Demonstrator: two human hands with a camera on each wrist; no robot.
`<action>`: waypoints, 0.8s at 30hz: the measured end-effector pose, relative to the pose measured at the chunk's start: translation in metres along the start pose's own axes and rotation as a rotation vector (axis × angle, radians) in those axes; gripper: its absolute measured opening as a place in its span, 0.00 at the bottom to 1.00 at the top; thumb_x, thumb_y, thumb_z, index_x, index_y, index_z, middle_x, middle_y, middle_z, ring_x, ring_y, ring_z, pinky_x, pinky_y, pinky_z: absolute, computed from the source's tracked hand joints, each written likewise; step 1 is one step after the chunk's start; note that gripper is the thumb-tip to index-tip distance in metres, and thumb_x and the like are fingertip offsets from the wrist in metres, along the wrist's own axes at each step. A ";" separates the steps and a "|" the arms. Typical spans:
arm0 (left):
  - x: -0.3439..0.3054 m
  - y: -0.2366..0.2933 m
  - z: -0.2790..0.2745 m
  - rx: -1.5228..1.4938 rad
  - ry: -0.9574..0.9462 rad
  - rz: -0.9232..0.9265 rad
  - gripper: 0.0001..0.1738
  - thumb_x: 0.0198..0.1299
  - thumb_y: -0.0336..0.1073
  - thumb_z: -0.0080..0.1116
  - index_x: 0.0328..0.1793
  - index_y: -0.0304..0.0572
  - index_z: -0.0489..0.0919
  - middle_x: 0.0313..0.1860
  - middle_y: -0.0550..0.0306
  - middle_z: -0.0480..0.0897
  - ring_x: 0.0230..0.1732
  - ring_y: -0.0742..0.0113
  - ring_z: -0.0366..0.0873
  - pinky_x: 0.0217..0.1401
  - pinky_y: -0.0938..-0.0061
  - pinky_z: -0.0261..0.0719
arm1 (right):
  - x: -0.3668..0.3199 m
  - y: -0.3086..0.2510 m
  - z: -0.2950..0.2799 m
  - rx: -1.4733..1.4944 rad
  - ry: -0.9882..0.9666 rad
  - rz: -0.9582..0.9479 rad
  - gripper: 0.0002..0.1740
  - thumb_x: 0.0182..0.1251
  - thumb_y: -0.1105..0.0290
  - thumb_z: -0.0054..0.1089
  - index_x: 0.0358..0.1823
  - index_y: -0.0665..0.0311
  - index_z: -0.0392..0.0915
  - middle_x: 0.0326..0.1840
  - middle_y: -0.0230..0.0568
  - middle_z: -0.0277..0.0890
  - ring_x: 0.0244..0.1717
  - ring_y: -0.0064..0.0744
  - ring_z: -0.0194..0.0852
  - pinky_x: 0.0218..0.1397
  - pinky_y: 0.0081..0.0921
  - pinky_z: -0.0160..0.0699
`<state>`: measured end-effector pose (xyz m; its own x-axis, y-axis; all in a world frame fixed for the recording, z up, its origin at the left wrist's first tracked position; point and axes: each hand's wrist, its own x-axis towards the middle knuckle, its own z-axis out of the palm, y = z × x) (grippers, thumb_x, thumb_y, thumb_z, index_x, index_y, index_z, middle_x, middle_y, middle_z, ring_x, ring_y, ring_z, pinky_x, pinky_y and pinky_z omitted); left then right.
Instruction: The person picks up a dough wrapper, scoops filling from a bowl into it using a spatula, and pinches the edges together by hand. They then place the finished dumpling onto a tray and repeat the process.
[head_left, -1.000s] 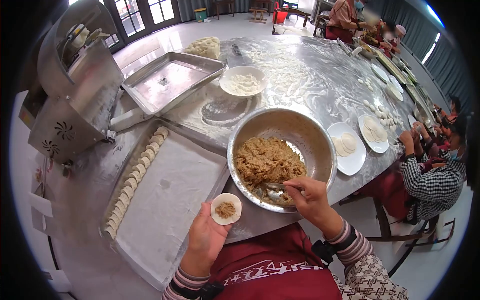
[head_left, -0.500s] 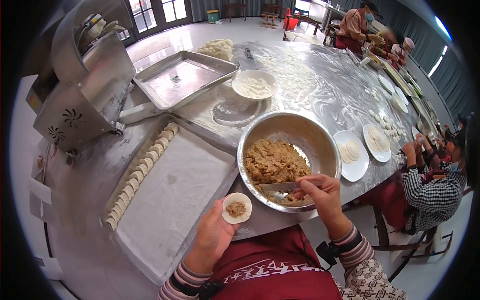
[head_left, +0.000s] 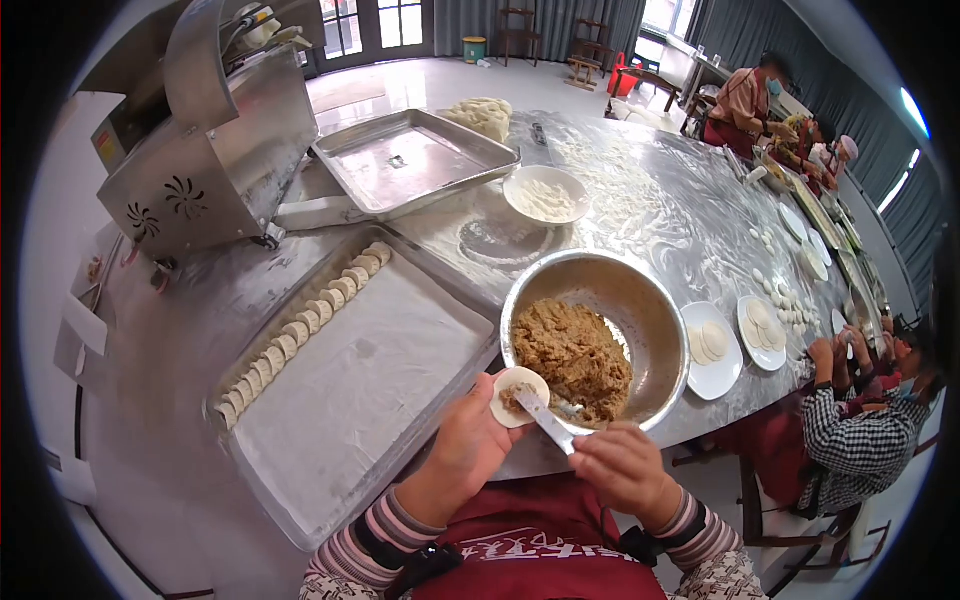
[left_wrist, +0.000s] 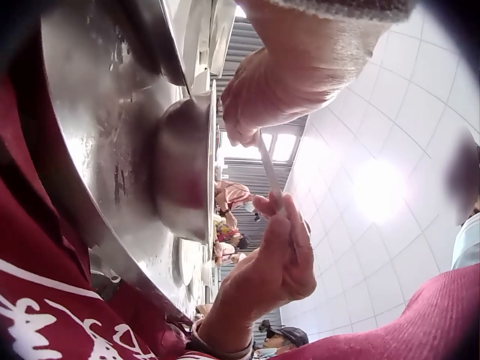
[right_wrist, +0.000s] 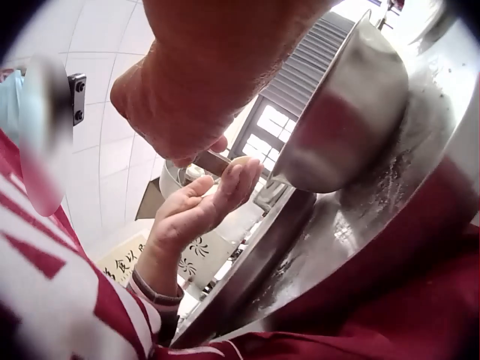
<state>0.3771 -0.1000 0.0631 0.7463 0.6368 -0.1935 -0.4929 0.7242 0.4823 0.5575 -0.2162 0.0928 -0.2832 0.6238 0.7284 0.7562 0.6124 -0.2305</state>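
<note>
My left hand (head_left: 465, 440) holds a round dough wrapper (head_left: 507, 412) with a small heap of brown filling (head_left: 516, 400) at its middle. In the right wrist view, the fingers of that hand cup upward around the wrapper. My right hand (head_left: 625, 470) grips a flat metal spatula (head_left: 550, 425) by its near end, and the blade's tip lies on the filling. Both hands are at the near-left rim of a large steel bowl (head_left: 655, 310), which holds a mass of meat filling (head_left: 570, 350). The left wrist view shows the right hand (left_wrist: 262, 277) pinching the spatula (left_wrist: 268, 165).
Left of the bowl lies a lined tray (head_left: 350, 430) with a row of folded dumplings (head_left: 300, 330). Behind are an empty tray (head_left: 420, 165), a flour bowl (head_left: 545, 195) and a steel machine (head_left: 220, 160). Plates of wrappers (head_left: 712, 375) stand right, near a seated person (head_left: 850, 420).
My right hand has moved the spatula from inside the bowl, leftward onto the wrapper. The left hand has come closer to the bowl's rim. The head view has shifted, so the scene sits lower and further right.
</note>
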 end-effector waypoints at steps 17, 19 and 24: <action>0.002 -0.004 -0.001 0.048 0.000 -0.018 0.33 0.72 0.56 0.32 0.66 0.31 0.63 0.61 0.46 0.72 0.62 0.57 0.71 0.67 0.62 0.68 | 0.004 -0.021 -0.021 -0.103 -0.031 0.033 0.10 0.54 0.77 0.64 0.39 0.66 0.78 0.35 0.42 0.81 0.30 0.33 0.80 0.34 0.27 0.77; 0.000 -0.004 0.001 0.070 -0.016 -0.053 0.34 0.72 0.57 0.32 0.66 0.31 0.63 0.61 0.47 0.73 0.62 0.57 0.71 0.66 0.62 0.70 | 0.005 -0.020 -0.024 0.195 0.127 0.356 0.06 0.57 0.82 0.58 0.36 0.69 0.77 0.30 0.46 0.80 0.27 0.33 0.79 0.32 0.28 0.77; -0.006 0.000 0.007 0.066 -0.107 -0.161 0.32 0.74 0.54 0.29 0.67 0.32 0.64 0.60 0.48 0.73 0.62 0.60 0.72 0.65 0.64 0.72 | 0.003 0.005 -0.012 0.717 0.390 0.940 0.07 0.66 0.77 0.54 0.38 0.75 0.77 0.27 0.46 0.80 0.26 0.31 0.80 0.33 0.25 0.80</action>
<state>0.3755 -0.1056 0.0705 0.8580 0.4802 -0.1825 -0.3359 0.7932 0.5080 0.5673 -0.2169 0.1020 0.4798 0.8531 0.2052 0.0437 0.2104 -0.9766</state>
